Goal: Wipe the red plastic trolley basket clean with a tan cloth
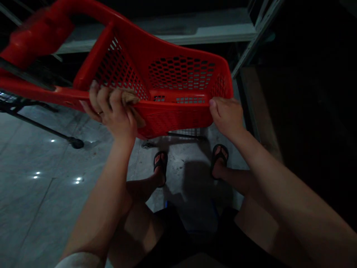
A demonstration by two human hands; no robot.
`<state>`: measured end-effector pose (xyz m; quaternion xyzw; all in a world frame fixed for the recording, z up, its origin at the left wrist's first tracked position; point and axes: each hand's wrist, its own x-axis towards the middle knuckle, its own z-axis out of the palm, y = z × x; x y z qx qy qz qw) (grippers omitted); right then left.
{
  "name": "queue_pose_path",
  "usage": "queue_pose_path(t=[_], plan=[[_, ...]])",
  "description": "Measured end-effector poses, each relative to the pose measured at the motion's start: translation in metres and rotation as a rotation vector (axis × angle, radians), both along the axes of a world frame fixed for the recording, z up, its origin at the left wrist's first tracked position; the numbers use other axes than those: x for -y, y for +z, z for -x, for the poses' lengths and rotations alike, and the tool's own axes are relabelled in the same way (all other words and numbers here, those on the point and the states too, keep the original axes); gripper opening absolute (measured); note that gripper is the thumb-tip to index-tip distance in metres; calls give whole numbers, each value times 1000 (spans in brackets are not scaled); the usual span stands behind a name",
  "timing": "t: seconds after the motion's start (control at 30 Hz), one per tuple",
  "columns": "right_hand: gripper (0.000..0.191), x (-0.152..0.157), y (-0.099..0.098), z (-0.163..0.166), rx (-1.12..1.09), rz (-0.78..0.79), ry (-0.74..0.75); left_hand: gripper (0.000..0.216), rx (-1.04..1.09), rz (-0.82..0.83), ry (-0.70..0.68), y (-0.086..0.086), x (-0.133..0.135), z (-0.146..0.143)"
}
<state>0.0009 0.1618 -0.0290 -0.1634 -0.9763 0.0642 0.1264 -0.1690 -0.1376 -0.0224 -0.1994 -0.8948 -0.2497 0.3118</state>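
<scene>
A red plastic shopping basket (178,74) with perforated walls hangs tilted in front of me. My left hand (111,111) is closed over its near rim and presses a tan cloth (131,98) against the plastic. My right hand (227,115) grips the basket's near right corner, fingers curled under the edge. The basket's thick red handle (36,35) blurs at the upper left.
I sit with bare knees apart and sandalled feet (160,163) on a grey tiled floor (36,178). A black stand leg with a foot (75,143) lies left. A pale metal shelf (200,31) runs behind the basket; the right side is dark.
</scene>
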Motion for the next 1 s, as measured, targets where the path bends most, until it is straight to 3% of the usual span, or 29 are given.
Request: queue_pose_path(t=[0.17,0.4,0.5,0.6,0.8,0.9,1.0], plan=[[48,11,-3,11,-22,15,-54,37,69,-3,-125,-13,-47,-24],[53,14,-3,21,-49,141,-129,33,151,86,-241,-42,-139,-77],[55,15,0,24,-16,159,-170,36,156,143,-295,-43,-157,-88],[53,14,3,20,1,159,-159,41,114,233,-418,-31,-142,-85],[51,8,-1,7,-38,128,-120,64,12,465,-710,7,-65,-65],[53,4,-6,3,-57,97,-92,63,-13,497,-763,15,-40,-51],[55,-1,-11,1,-78,84,-56,54,-49,473,-729,15,-34,-36]])
